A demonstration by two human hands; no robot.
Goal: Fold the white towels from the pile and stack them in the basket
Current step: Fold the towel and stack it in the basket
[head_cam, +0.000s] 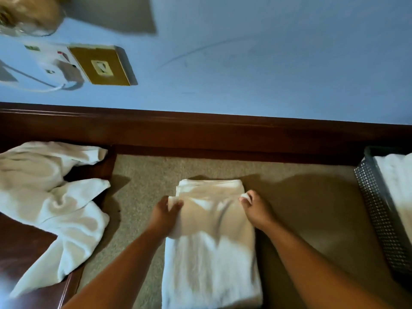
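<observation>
- Towel is laid flat on the carpet at the lower centre of the frame, with its far part doubled over in layers.
- Each grip is clamped on it: the left hand is curled round the left edge of the top layer, and the right corner is pinched by the right hand.
- If the 2 sides are not drawn evenly, a skewed fold is likely, and an uneven stack would follow.
- The loose layers at the upper edge could slide apart if either pinch is slackened mid-fold.
- Basket at the right edge already holds folded towels, so a sloppy bundle might slip off them.
- Pile at the left is draped over dark furniture and could be dragged down by a stray elbow.
</observation>
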